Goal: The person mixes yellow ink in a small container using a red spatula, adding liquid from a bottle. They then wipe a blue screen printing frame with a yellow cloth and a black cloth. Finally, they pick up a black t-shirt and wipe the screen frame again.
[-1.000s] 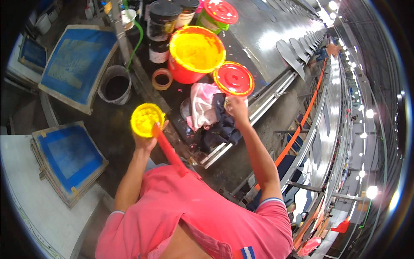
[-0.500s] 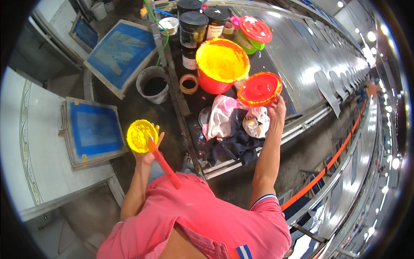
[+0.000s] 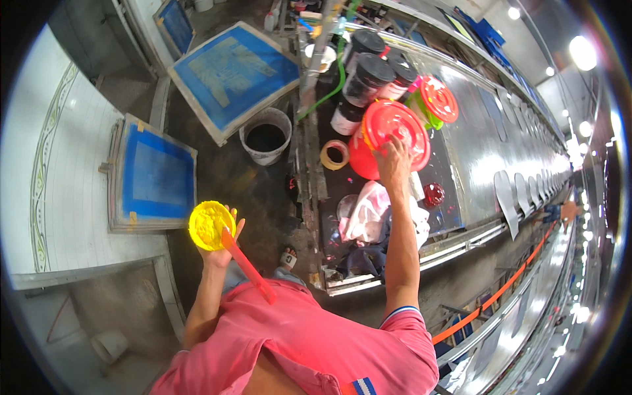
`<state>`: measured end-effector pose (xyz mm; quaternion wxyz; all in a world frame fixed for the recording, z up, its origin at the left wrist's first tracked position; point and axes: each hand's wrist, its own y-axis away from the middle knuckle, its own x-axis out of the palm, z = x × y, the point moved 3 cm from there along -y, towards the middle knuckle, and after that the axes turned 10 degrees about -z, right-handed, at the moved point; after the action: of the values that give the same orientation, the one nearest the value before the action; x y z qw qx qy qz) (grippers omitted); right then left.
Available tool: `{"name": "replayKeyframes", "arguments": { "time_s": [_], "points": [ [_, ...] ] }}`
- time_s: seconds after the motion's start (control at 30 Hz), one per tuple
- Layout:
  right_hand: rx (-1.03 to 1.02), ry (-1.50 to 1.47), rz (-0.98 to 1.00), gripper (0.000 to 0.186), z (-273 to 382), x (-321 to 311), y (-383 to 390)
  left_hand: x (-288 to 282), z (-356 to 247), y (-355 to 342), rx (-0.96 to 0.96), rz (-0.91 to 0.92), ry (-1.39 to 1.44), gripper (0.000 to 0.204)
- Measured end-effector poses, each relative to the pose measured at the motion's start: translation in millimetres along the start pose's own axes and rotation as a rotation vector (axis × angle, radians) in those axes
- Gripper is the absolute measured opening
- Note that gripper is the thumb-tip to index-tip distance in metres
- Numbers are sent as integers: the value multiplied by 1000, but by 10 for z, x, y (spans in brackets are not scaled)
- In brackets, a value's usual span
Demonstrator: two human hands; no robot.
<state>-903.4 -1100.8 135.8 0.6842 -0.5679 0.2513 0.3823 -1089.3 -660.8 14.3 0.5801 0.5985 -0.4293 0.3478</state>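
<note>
In my left hand [image 3: 219,254] rests a yellow tub [image 3: 194,238] filled with thick yellow ink [image 3: 212,220]. The blade end of a red spatula [image 3: 251,270] is in that ink, and its handle slants down toward my shirt. My right hand [image 3: 394,166] has its fingers on a red lid [image 3: 405,122], which lies over the mouth of a red bucket [image 3: 361,159]. The lid looks slightly tilted; I cannot tell whether it is seated all round. It hides the bucket's contents. Crumpled white and pink cloth [image 3: 368,214] lies below my right forearm.
Black-lidded jars [image 3: 370,78] and a green tub with a red lid [image 3: 440,99] stand behind the bucket. A tape roll [image 3: 334,155] sits left of it. On the floor side are a dirty pail [image 3: 266,155] and blue screen frames [image 3: 234,69]. A long metal table [image 3: 480,164] runs right.
My right hand has carried the red lid from beside the bucket onto its top, covering the yellow ink inside. My left hand still holds the tub. The view has shifted.
</note>
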Motion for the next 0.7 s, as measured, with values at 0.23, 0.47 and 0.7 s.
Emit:
{"name": "replayKeyframes", "arguments": {
  "time_s": [0.23, 0.47, 0.7],
  "points": [
    [-11, 117, -25, 20, 42, 221, 69, -250, -1047, -264, 56, -41, 40, 62],
    [822, -1114, 670, 42, 2676, 623, 782, -37, -2060, -1105, 136, -77, -19, 60],
    [1129, -1390, 1310, 42, 4495, 1192, 284, 536, -2589, -2335, 79, 46, 33, 64]
  ]
}}
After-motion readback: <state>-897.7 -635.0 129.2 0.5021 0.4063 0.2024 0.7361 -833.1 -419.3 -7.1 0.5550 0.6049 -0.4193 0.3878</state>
